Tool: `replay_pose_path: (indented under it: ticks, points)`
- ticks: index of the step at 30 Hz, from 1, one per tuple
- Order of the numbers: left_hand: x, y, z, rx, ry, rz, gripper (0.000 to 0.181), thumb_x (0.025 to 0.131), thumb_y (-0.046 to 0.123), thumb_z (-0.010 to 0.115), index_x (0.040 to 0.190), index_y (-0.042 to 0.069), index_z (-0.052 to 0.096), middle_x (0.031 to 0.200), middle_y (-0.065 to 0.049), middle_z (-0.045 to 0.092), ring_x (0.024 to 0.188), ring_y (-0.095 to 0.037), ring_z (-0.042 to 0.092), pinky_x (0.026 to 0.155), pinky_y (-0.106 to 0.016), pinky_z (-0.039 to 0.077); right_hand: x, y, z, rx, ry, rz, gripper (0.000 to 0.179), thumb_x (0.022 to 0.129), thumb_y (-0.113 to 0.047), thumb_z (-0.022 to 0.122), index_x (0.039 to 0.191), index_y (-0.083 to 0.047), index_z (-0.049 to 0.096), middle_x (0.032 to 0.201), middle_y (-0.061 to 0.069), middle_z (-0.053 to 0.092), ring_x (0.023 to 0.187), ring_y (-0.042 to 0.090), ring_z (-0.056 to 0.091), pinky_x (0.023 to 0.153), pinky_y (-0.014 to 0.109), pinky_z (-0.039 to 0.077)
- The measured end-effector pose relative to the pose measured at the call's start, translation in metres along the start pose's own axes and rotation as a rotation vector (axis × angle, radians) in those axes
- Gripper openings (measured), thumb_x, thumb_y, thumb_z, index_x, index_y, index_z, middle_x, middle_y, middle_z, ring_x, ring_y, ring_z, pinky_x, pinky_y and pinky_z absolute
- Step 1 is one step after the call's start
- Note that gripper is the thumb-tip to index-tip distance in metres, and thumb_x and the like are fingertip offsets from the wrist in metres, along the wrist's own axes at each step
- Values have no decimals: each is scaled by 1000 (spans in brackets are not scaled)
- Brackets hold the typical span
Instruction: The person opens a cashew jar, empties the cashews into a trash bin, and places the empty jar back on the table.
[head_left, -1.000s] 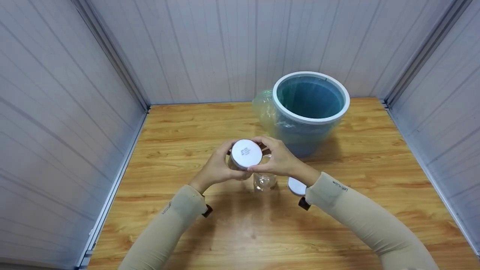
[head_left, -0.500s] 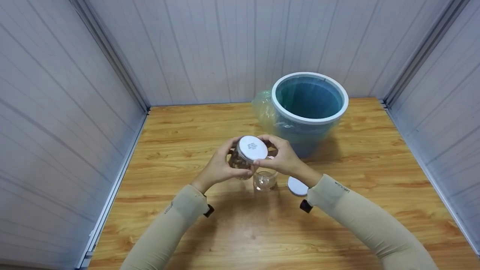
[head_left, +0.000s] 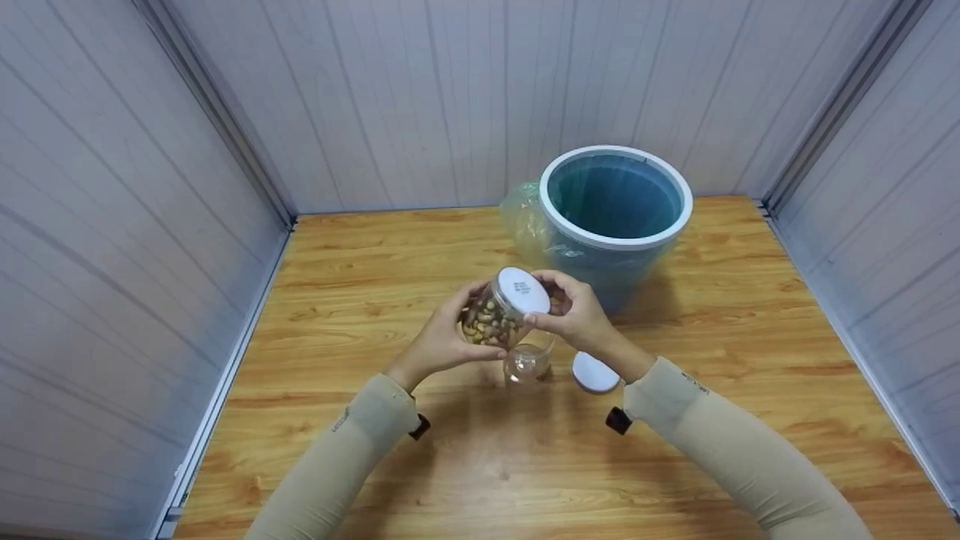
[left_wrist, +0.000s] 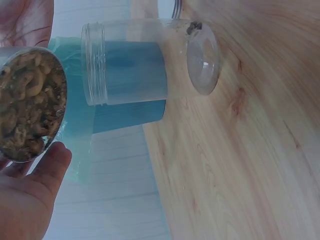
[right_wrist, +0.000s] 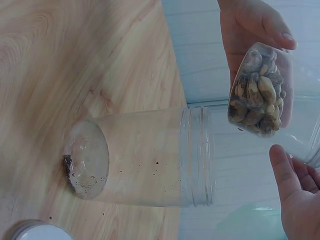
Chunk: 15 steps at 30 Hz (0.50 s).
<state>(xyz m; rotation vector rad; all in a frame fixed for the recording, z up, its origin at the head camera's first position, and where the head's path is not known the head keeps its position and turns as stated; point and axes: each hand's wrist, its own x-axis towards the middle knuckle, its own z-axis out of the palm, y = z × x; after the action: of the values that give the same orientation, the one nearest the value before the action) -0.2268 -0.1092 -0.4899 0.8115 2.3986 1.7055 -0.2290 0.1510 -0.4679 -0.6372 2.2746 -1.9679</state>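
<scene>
Both hands hold a clear jar of nuts (head_left: 491,321) raised above the table, its white lid (head_left: 523,291) tilted to the right. My left hand (head_left: 442,337) wraps around the jar's body. At the lid's edge, the thumb and fingers of my right hand (head_left: 581,319) grip it. The nuts (right_wrist: 257,97) lie heaped toward the jar's bottom in the right wrist view. Just below stands a second clear jar (left_wrist: 135,65), upright and without a lid. Dark bits (right_wrist: 75,172) lie on its floor. A loose white lid (head_left: 596,373) rests on the table by the right wrist.
A blue bin (head_left: 600,274) with a white rim and a greenish bag stands behind the right hand. Pale panel walls (head_left: 390,105) enclose the wooden table (head_left: 360,247) at the back and both sides.
The held jar has tipped over to the right, so its side and the nuts now show. Both hands have turned with it; the standing jar and loose lid stay in place.
</scene>
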Motion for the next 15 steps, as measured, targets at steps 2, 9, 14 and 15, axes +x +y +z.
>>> replay_pose_path:
  ticks: [2,9,14,15]
  points:
    - [0,1,1,-25,-8,-5,108,72,14,102,163,11,45,156,-11,58,136,-29,62,116,-43,55,-1,0,-1,25,3,-2,66,87,-7,80,146,11,56,137,27,63,116,23,62,98,19,59]
    - [2,2,5,-58,-10,-25,101,73,13,102,159,12,50,152,-9,61,135,-27,63,116,-43,55,-4,0,-3,56,16,8,65,89,-5,79,147,11,55,138,25,61,117,25,60,100,18,59]
    - [4,4,6,-50,-12,-30,97,73,18,102,156,10,53,148,-10,64,131,-27,65,113,-43,57,-5,0,-4,58,8,11,65,90,-4,78,148,10,53,140,26,60,119,27,60,102,19,59]
    - [5,4,6,-48,-10,-25,96,74,18,102,156,9,53,147,-10,65,130,-27,65,113,-43,57,-6,-1,-5,50,3,11,65,90,-5,78,148,10,53,140,25,60,119,27,59,102,19,58]
